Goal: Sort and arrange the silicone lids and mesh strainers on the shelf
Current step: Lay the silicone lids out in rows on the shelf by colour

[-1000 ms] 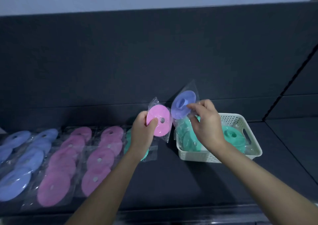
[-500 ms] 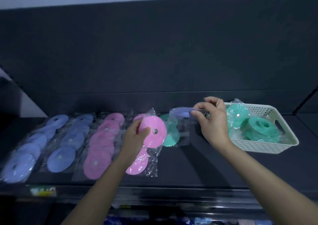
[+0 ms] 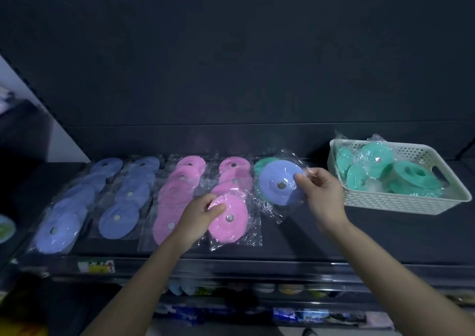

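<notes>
**Two wrapped lids in hand at the front of the shelf**

The dark shelf [image 3: 334, 243] has bare surface between the lid rows and the white perforated plastic basket [image 3: 401, 203], and more in front of the basket up to the shelf's front edge [image 3: 257, 265]. The dark back panel [image 3: 231, 78] closes off the rear, just behind the far ends of the rows. The basket sits at the right, near the back, tilted a little in my view.

My left hand [image 3: 199, 215] pinches the left rim of a round pink silicone lid [image 3: 231, 220] in a clear plastic bag, thumb on top. It lies at the near end of the right pink row [image 3: 235, 166], close to the front edge. A small metal stud shows at its centre.

My right hand [image 3: 325, 197] pinches the right rim of a round blue silicone lid [image 3: 281, 184], also bagged, its face turned toward me. It overlaps a green lid [image 3: 261, 166] behind it; I cannot tell whether they touch.

To the left lie another pink row [image 3: 169, 207] and two blue rows [image 3: 119, 218] [image 3: 59, 230], all overlapping like scales. More bagged green lids [image 3: 411, 176] are piled loosely in the basket.
</notes>
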A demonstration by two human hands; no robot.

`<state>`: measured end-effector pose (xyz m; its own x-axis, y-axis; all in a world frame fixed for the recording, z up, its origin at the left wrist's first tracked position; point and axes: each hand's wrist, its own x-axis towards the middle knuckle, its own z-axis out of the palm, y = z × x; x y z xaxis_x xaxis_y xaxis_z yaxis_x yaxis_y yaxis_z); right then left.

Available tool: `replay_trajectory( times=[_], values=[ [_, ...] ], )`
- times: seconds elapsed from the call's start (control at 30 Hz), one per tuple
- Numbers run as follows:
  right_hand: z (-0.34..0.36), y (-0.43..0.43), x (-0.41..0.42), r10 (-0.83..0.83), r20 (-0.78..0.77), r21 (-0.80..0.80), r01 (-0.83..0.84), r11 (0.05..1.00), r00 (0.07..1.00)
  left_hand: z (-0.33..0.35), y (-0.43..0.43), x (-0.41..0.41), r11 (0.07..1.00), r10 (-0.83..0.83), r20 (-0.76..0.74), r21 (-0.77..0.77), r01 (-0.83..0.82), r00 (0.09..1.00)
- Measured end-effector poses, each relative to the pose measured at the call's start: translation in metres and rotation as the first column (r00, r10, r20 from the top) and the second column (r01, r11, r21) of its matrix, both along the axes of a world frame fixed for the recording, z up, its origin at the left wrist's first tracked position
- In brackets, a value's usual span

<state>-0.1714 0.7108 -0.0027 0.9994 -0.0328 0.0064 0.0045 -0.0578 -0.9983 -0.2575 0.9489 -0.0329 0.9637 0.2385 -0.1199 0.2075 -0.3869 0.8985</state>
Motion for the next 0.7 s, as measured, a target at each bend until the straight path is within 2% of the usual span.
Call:
replay_trajectory(
  times=[0.13, 0.2, 0.3, 0.4, 0.47, 0.5, 0.6, 0.67, 0.7],
  values=[
    [-0.005, 0.001, -0.009, -0.071, -0.069, 0.049, 0.074, 0.996, 0.995, -0.012, 0.001, -0.01, 0.963, 0.063, -0.151, -0.249, -0.099, 0.987],
    [-0.01, 0.002, -0.012, -0.093, -0.111, 0.061, 0.1, 0.993, 0.99, -0.018, -0.003, -0.015, 0.961, 0.086, -0.181, -0.244, -0.13, 0.98],
    [-0.019, 0.006, -0.018, -0.11, -0.165, 0.087, 0.126, 0.988, 0.98, -0.024, -0.008, -0.022, 0.991, 0.116, -0.098, 0.071, -0.109, 0.988],
    [-0.024, 0.011, -0.024, -0.148, -0.215, 0.101, 0.172, 0.98, 0.965, -0.025, -0.009, -0.028, 0.948, 0.108, -0.001, 0.302, -0.103, 0.994],
    [-0.026, 0.013, -0.027, -0.175, -0.236, 0.096, 0.203, 0.975, 0.956, -0.025, -0.009, -0.032, 0.897, 0.077, -0.006, 0.437, -0.067, 0.997],
    [-0.028, 0.014, -0.028, -0.183, -0.248, 0.093, 0.211, 0.973, 0.951, -0.025, -0.01, -0.035, 0.839, 0.062, -0.037, 0.544, -0.032, 0.997],
    [-0.033, 0.015, -0.032, -0.185, -0.308, 0.11, 0.228, 0.967, 0.933, -0.023, -0.014, -0.041, 0.552, 0.02, -0.147, 0.826, 0.112, 0.989],
    [-0.036, 0.015, -0.034, -0.173, -0.373, 0.139, 0.239, 0.961, 0.912, -0.027, -0.015, -0.042, 0.469, 0.033, -0.125, 0.878, 0.095, 0.992],
    [-0.037, 0.015, -0.034, -0.163, -0.402, 0.166, 0.247, 0.955, 0.901, -0.027, -0.016, -0.042, 0.484, 0.009, -0.056, 0.874, 0.045, 0.998]
  ],
)
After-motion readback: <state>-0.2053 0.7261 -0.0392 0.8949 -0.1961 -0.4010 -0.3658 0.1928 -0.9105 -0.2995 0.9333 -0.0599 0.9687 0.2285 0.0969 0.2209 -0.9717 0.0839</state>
